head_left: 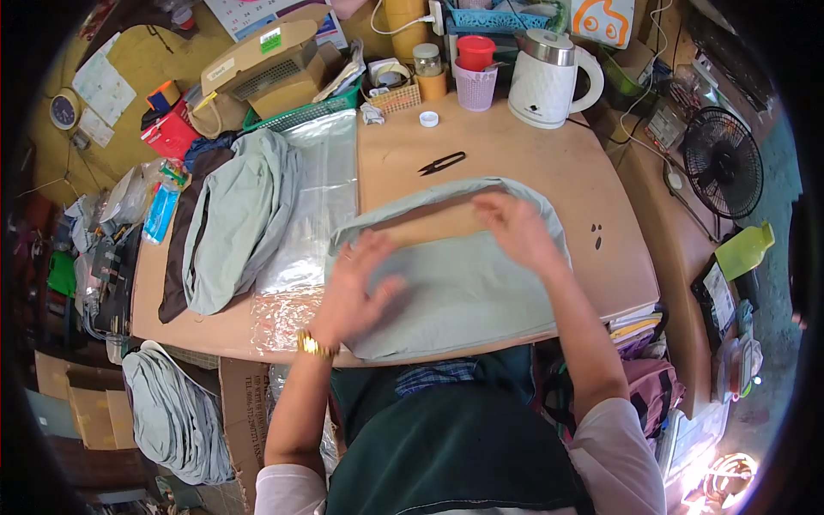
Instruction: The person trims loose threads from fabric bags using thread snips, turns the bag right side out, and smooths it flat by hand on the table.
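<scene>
A grey-green piece of fabric (468, 296) lies spread on the table before me. Its far part forms a narrow band (421, 197) that curves round a gap where bare tabletop shows. Over the fabric's left side is my left hand (360, 283), open with thumb and fingers spread and nothing in them. My right hand (519, 232) hovers at the gap near the band's right side, its fingers loosely bent, apart and slightly blurred. Beyond the band rest black thread snips (442, 163).
More grey-green fabric (240, 215) lies on dark cloth at the left, beside clear plastic sheets (322, 189). A white kettle (545, 81) and a lilac cup (476, 86) stand at the back. Below the table's left edge hangs a fabric stack (176, 412). A fan (723, 163) is at right.
</scene>
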`<state>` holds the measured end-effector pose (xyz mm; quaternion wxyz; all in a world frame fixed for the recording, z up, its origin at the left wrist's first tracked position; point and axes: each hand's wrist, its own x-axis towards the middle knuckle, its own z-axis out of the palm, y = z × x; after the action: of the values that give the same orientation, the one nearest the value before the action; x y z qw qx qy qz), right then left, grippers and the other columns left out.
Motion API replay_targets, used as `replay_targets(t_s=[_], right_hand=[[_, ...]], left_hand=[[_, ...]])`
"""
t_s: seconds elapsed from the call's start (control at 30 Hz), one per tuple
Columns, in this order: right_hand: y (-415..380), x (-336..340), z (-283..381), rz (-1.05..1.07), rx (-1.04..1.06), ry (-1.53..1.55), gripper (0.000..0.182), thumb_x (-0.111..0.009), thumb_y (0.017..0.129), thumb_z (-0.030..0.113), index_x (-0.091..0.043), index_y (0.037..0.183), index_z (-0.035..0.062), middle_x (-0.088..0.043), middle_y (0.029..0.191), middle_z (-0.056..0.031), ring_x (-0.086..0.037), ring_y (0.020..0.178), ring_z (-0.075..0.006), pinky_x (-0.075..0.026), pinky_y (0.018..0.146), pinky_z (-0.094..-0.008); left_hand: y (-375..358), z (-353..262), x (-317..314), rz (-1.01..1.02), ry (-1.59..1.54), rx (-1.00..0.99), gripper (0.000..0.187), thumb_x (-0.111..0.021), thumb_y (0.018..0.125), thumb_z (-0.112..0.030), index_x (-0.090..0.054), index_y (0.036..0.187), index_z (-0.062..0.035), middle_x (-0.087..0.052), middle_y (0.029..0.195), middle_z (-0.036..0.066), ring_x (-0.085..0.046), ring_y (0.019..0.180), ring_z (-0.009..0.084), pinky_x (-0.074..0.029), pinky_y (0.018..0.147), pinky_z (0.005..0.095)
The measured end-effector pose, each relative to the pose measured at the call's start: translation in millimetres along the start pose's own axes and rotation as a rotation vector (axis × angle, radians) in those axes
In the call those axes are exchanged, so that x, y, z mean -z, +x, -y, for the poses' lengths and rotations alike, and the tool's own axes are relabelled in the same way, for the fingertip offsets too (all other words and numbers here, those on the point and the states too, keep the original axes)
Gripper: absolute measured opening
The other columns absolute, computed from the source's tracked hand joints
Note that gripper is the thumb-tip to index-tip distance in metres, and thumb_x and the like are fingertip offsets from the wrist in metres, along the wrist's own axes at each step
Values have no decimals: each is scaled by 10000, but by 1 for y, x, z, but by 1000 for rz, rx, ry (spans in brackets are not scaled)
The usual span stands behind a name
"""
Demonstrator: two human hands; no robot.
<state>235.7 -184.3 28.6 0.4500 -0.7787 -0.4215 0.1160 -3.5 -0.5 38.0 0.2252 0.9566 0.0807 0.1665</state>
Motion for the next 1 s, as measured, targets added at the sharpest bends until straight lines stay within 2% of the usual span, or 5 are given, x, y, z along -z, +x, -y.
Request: replay_targets(t_s=[0.27, 0.6, 0.7, 0.8, 1.0], right_hand=[[-100, 23, -11, 365, 33, -548, 780, -648, 843, 598, -450, 1475, 186, -311, 1585, -153, -201, 1491, -385, -58, 1165, -668], [-101, 3, -27, 290, 18, -709, 997, -680, 715, 721, -353, 1535, 257, -186, 1634, -153, -96, 1506, -421, -55, 1159, -679], [-98, 0, -23, 299, 8, -710, 1122, -715, 618, 767, -334, 1544, 260, -151, 1640, -166, -77, 1504, -438, -43, 1160, -677], [-95, -4, -19, 310, -7, -699, 1219, -738, 541, 790, -315, 1552, 258, -130, 1641, -183, -61, 1506, -439, -31, 1159, -679], [-90, 6, -13, 464, -12, -673, 1339, -793, 463, 764, -251, 1572, 243, -83, 1645, -195, -24, 1508, -442, -18, 1153, -687]], left_hand=[[-74, -19, 4, 283, 124, 45, 436, -760, 737, -165, -608, 1143, -116, -617, 1139, 97, -570, 1128, 316, -414, 953, 505], [-76, 12, 8, 312, 202, -68, 90, -633, 712, -49, -591, 734, -126, -506, 860, 73, -525, 876, 270, -393, 759, 400], [-78, -6, 40, 462, 461, 178, 135, -636, 756, -23, -602, 849, -114, -556, 943, 78, -562, 957, 300, -422, 812, 426], [-47, -44, 11, -148, 252, 244, 511, -608, 913, -171, -471, 1405, -136, -465, 1443, 172, -399, 1370, 385, -271, 1113, 589], [-60, -12, -56, 200, 242, 229, 729, -607, 931, -420, -318, 1547, -159, -258, 1608, 168, -221, 1485, 397, -112, 1167, 646]])
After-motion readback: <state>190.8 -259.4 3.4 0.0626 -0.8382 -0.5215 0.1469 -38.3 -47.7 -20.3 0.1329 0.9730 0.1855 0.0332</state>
